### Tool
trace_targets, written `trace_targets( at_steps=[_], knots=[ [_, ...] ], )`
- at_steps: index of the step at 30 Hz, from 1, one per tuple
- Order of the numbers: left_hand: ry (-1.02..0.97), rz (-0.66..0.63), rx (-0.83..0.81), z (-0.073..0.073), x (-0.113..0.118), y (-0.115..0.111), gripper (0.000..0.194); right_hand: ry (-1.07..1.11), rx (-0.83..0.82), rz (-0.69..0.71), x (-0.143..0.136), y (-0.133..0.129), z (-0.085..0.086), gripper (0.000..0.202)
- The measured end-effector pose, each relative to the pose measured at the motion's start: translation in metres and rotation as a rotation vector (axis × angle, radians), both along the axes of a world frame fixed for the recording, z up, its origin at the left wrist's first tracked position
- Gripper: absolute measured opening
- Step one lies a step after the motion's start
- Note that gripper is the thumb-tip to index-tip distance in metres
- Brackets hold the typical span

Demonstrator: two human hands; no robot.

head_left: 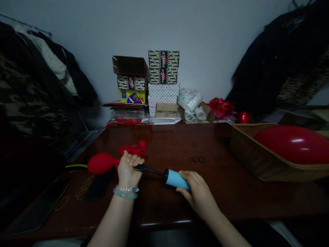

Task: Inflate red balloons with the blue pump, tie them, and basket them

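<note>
A hand balloon pump with a light-blue barrel (177,180) and a black rod (154,171) lies across the space between my hands, over the table. My left hand (130,168) is closed around the pump's black end and the neck of a red balloon (101,163). That balloon, partly filled, sticks out to the left of my fist, and its mouth is hidden by my fingers. My right hand (199,190) wraps the far end of the blue barrel. Just behind my left fist rest several limp red balloons (142,145).
A wicker basket (244,171) holding a large red balloon (293,144) stands at right. Black rings (196,159) lie mid-table. Yellowish bands (83,190), a dark phone-like slab (99,187) and a larger dark panel (42,206) are at left. Stacked boxes (163,68) stand behind the table.
</note>
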State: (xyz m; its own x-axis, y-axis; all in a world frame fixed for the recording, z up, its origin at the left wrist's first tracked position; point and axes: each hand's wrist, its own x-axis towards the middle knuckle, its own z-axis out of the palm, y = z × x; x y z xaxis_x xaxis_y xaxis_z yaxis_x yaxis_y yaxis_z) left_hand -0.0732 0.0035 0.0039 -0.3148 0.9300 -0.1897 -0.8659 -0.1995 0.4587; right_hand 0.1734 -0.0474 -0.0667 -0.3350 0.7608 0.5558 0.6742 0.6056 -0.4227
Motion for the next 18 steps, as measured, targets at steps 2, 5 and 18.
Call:
trace_targets(
  at_steps=[2,5,18],
  knots=[
    [-0.007,0.012,0.011,0.001,-0.011,0.001,0.047,-0.009,0.017,-0.002,0.004,0.002,0.002,0.045],
    [-0.016,0.021,0.032,0.001,-0.020,0.002,0.046,-0.020,0.039,-0.001,0.007,0.004,0.003,0.046],
    [-0.023,-0.028,-0.017,-0.017,0.029,0.000,0.045,-0.039,0.059,-0.029,0.000,-0.002,-0.011,0.045]
  ],
)
